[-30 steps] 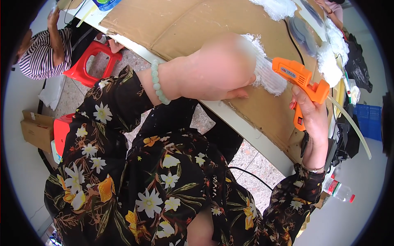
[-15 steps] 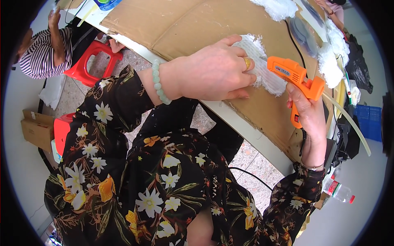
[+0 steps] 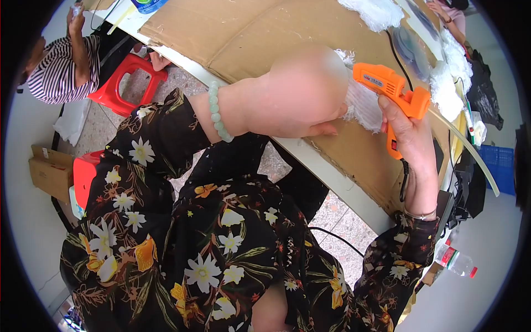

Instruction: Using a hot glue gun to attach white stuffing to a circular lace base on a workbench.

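Note:
My left hand (image 3: 301, 91), with a pale green bead bracelet (image 3: 215, 113) at its wrist, lies over the near side of a white ribbed cloth piece (image 3: 365, 105) on the cardboard. A blur hides most of its fingers. The thumb and one bent fingertip show at the cloth's edge, but its grip is unclear. My right hand (image 3: 412, 124) is closed round the handle of an orange hot glue gun (image 3: 390, 83). The gun's front end points left, above the cloth. A long translucent glue stick (image 3: 470, 146) sticks out of its back.
Brown cardboard (image 3: 238, 41) covers the table. White fluffy cloth pieces (image 3: 376, 12) lie at the far side, beside a black cable (image 3: 399, 55). At the left, a person in a striped top (image 3: 61, 72) is near a red stool (image 3: 124, 83). A blue crate (image 3: 495, 166) stands at the right.
The glue gun and my right hand have shifted slightly left and up. My left hand stays in about the same place, its fingers now blurred over.

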Demonstrator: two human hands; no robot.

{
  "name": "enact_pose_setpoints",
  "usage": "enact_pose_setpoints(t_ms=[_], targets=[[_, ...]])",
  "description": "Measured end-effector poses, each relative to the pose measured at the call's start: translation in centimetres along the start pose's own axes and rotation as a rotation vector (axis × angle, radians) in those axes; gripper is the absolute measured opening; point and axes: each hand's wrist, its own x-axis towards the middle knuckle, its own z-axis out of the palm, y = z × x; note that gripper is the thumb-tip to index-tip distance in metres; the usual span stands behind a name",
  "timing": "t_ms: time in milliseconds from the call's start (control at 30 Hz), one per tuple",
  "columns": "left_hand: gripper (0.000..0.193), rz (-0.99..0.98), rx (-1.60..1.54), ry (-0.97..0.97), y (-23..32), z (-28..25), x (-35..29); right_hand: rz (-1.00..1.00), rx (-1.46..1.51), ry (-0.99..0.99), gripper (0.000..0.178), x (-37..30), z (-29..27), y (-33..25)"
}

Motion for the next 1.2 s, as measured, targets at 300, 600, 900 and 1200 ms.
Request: enact_pose_setpoints(t_ms=[300, 600, 900, 1200], targets=[[0.025, 0.037, 0.033, 0.095, 0.2, 0.2, 0.0, -0.076, 0.118, 0.032, 0.025, 0.2, -0.4, 0.4], [0.023, 0.027, -0.017, 0.051, -0.2, 0.2, 1.8, 0.011, 0.623, 0.226, 0.032, -1.2, -0.6, 3.0], [0.017, -0.046, -0.154, 0.061, -0.7, -0.6, 3.1, -0.001, 0.835, 0.238, 0.027, -1.3, -0.4, 4.1], [0.022, -0.442, -0.351, 0.053, -6.5, 0.5, 7.5, -0.018, 0.939, 0.242, 0.028, -1.5, -0.6, 4.0]])
